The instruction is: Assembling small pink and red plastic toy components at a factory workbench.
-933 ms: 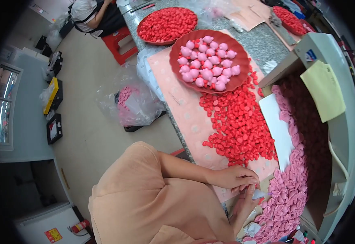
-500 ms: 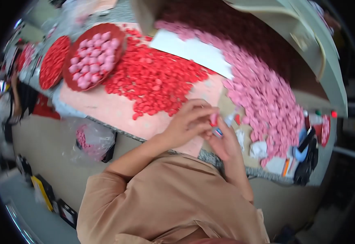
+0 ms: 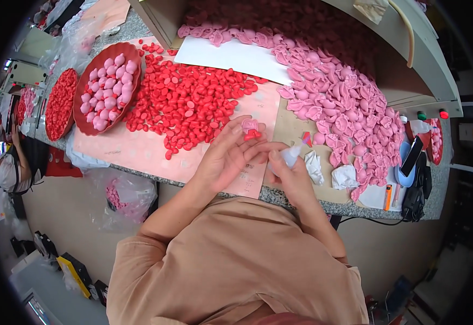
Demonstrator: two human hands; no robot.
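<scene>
At the fingertips of my left hand point(image 3: 220, 157) is a small moulded piece point(image 3: 250, 130), pink above and red below, held up over the pink sheet. My right hand point(image 3: 292, 181) grips a small translucent squeeze bottle point(image 3: 290, 156), its narrow nozzle pointing up and away toward a small red scrap point(image 3: 307, 139) on the table. The fingers of both hands nearly meet. Beyond my left hand spreads a heap of small red pieces point(image 3: 185, 103). Hollow pink moulded pieces point(image 3: 350, 108) are piled beyond and to the right of my right hand.
Left stand a red scalloped bowl point(image 3: 88, 125) of pink-and-red pieces and another bowl of red pieces point(image 3: 61, 103). Crumpled tissues point(image 3: 345, 177), an orange pen point(image 3: 387, 197) and a blue tray point(image 3: 404, 172) lie right. A pale booth point(image 3: 420, 81) overhangs the pink pile. Another person point(image 3: 11, 157) sits far left.
My hands have drawn apart slightly. The left hand has turned palm up, bringing the pink-and-red piece into view, while the bottle stays in my right hand. The whole view has shifted and sharpened.
</scene>
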